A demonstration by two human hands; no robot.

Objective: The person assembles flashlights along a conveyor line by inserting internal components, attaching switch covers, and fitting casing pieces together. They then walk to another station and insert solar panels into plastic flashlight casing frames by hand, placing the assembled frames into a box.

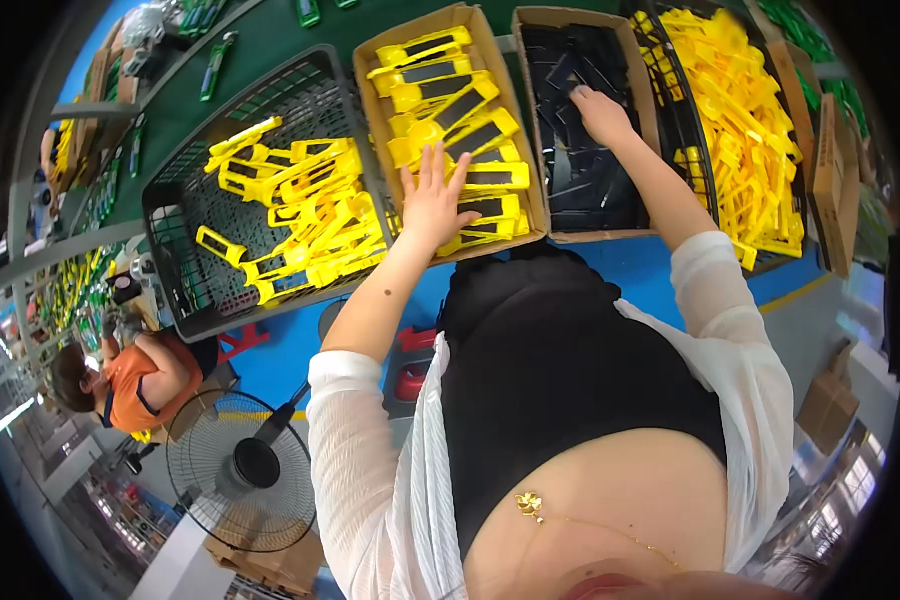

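Observation:
My left hand (430,205) lies with fingers spread on yellow plastic frames (470,103) in a cardboard box (368,105). Many frames in that box have a dark panel in their window. To the right, my right hand (602,115) reaches into a second cardboard box (650,125) filled with flat black panels (595,185). Its fingertips are pinched together at the edge of one black panel (564,76); how firmly it is gripped is partly hidden.
A black crate (160,235) on the left holds yellow frames (320,205) with open windows. Another crate (705,195) on the right is heaped with yellow parts (735,110). A fan (255,462) stands lower left, near a person in orange (150,385). Green pieces (213,68) lie on the green surface behind.

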